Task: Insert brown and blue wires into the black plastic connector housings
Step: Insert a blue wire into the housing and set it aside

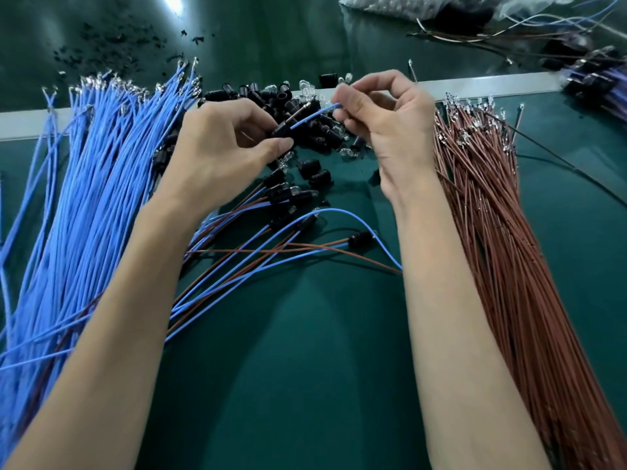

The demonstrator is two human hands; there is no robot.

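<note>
**Far left:** a loose sheaf of thin blue plastic-insulated wires [84, 198] with bare metal terminals is being kept fanned across the smooth green mat [322, 368].

**Left of centre:** one small black cylindrical plastic housing [280, 131] is being pinched between thumb and fingertips by the left hand [217, 150]. It is being held just above the heap of glossy loose black housings [281, 95].

**Centre:** a single blue wire [312, 116] is being held with its end at that housing. Insertion is judged to be the step in hand. A straight, firm push is being called for next, until the terminal seats.

**Right of centre:** the wire is being pinched by the fingertips of the right hand [393, 130].

**Far right:** a long sheaf of matt brown wires [492, 232] is being kept.
</note>
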